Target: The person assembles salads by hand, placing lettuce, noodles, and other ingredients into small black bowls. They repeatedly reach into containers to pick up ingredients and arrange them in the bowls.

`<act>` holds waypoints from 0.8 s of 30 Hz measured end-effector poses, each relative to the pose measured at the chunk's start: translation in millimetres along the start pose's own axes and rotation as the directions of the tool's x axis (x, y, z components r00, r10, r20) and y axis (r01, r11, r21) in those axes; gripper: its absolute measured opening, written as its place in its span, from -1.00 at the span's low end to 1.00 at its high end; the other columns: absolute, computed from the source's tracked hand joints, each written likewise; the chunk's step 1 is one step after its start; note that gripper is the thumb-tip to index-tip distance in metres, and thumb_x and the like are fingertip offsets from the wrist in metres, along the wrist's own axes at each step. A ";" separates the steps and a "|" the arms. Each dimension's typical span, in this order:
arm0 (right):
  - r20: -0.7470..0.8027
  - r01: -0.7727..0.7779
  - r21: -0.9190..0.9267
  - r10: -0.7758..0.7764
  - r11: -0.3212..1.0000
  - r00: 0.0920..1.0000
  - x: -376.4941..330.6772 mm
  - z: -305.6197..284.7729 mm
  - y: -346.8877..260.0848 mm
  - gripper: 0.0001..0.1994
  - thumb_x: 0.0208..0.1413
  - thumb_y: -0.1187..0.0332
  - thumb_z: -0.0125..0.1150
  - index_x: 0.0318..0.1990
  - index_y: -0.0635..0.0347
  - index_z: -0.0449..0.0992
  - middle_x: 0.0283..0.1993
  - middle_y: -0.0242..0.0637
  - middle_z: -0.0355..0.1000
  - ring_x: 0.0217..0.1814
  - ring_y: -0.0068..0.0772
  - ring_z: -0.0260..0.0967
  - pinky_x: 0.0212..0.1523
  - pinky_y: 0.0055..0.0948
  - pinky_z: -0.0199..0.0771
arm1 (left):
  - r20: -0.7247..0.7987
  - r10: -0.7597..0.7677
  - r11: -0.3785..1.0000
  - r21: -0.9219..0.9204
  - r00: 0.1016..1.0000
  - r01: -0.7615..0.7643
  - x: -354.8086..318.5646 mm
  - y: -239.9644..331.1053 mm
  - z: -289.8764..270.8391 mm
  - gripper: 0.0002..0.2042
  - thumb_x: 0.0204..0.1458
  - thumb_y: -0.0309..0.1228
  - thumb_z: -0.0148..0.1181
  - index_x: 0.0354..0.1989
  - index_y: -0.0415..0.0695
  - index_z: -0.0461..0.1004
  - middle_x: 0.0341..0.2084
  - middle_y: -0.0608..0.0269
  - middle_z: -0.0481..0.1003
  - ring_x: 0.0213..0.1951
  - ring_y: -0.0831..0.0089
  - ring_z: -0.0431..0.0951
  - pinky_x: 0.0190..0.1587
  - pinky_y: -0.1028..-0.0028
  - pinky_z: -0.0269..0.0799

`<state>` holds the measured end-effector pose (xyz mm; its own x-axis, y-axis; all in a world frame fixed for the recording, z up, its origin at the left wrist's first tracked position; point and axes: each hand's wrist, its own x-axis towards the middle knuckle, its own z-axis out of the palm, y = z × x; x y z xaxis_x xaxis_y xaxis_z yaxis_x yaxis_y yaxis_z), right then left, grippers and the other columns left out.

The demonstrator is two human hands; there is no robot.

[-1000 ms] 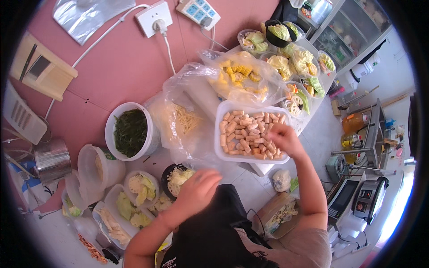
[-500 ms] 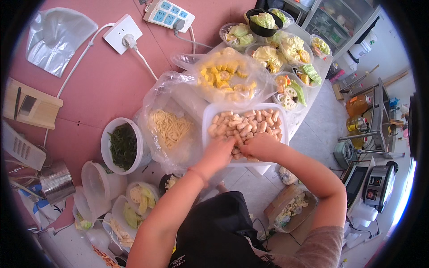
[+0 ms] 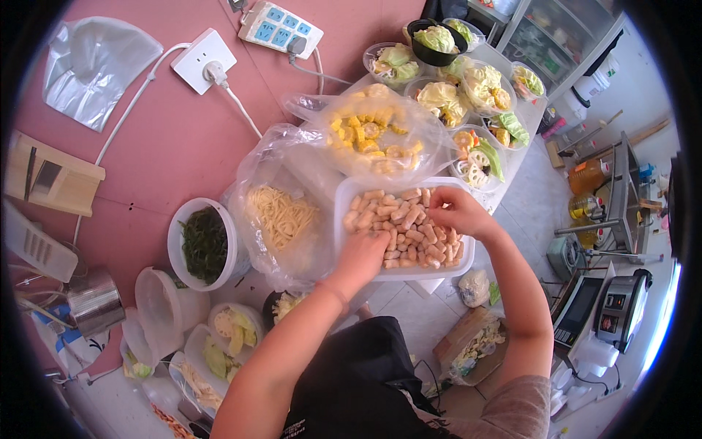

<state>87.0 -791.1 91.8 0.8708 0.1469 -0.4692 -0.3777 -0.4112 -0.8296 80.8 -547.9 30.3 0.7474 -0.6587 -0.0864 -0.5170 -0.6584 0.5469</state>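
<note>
A white plastic tub [image 3: 341, 219] of small pale-pink sausages [image 3: 404, 216] stands in front of me. At the tub's left side my left hand [image 3: 365, 251] reaches down to the sausages, its fingers bent and largely hidden from view. My right hand [image 3: 462, 211] is over the tub's right side, fingers curled together in a pinch; what is between the fingertips is too small to make out. Just behind the tub lies a clear bag with cut corn pieces [image 3: 371, 130]. To its left an open clear bag holds pale noodles [image 3: 283, 216].
Several bowls of mixed vegetables [image 3: 440, 102] crowd the far right of the table. A white bucket of dark green strips [image 3: 203, 245] stands at left. A power strip [image 3: 280, 26] and a wall-type socket [image 3: 203, 61] with cords lie farther back. A cardboard box [image 3: 468, 344] is on the floor.
My right hand has moved away from the left, up and to the right over the sausages. My left hand stays at the tub's left part. The view has shifted slightly.
</note>
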 end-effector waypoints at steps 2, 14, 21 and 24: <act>-0.096 0.079 -0.709 -0.207 0.701 0.974 9.9 11.9 4.9 -0.86 -0.19 0.39 0.21 -0.41 0.19 0.50 -0.32 -0.24 0.43 -0.34 -0.25 0.46 -0.41 -0.30 0.45 | -0.087 -0.039 0.998 0.038 0.995 0.042 -3.4 6.7 -4.8 -0.83 -0.15 -0.52 0.17 -0.35 -0.15 0.36 -0.36 -0.01 0.45 -0.24 -0.02 0.45 -0.26 0.16 0.38; 0.029 0.037 -0.995 -0.079 0.093 0.996 51.5 52.1 3.4 -0.72 -0.23 0.40 0.25 -0.24 0.15 0.53 -0.17 -0.16 0.38 -0.17 -0.17 0.45 -0.27 -0.25 0.49 | -0.414 -0.592 0.731 -0.638 0.691 0.244 -229.7 -44.9 -50.4 -0.75 -0.10 -0.67 0.17 -0.21 -0.23 0.40 -0.17 0.16 0.39 -0.19 0.44 0.47 -0.15 0.51 0.42; -0.065 -0.060 -0.992 -0.043 0.112 0.997 42.4 55.8 -13.8 -0.73 -0.24 0.39 0.30 -0.28 0.15 0.50 -0.13 -0.13 0.32 -0.19 -0.14 0.46 -0.22 -0.23 0.49 | -0.428 -0.592 0.794 -0.454 0.683 0.404 -245.1 -59.8 3.8 -0.75 -0.06 -0.44 0.16 -0.17 -0.17 0.40 -0.13 0.09 0.43 -0.12 0.12 0.47 -0.06 0.37 0.38; -0.091 -0.079 -0.987 -0.080 0.140 0.993 42.4 54.2 -11.5 -0.77 -0.18 0.39 0.25 -0.29 0.16 0.48 -0.13 -0.14 0.31 -0.21 -0.14 0.45 -0.26 -0.20 0.48 | -0.439 -0.625 0.764 -0.512 0.646 0.392 -260.1 -61.8 -2.6 -0.75 -0.06 -0.49 0.15 -0.16 -0.19 0.41 -0.13 0.10 0.44 -0.12 0.20 0.48 -0.07 0.39 0.39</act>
<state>111.2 -731.3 65.1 0.9232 0.0969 -0.3719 0.1889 -0.9571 0.2196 -80.5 -335.0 21.2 0.9888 0.1459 -0.0320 0.1111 -0.5749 0.8107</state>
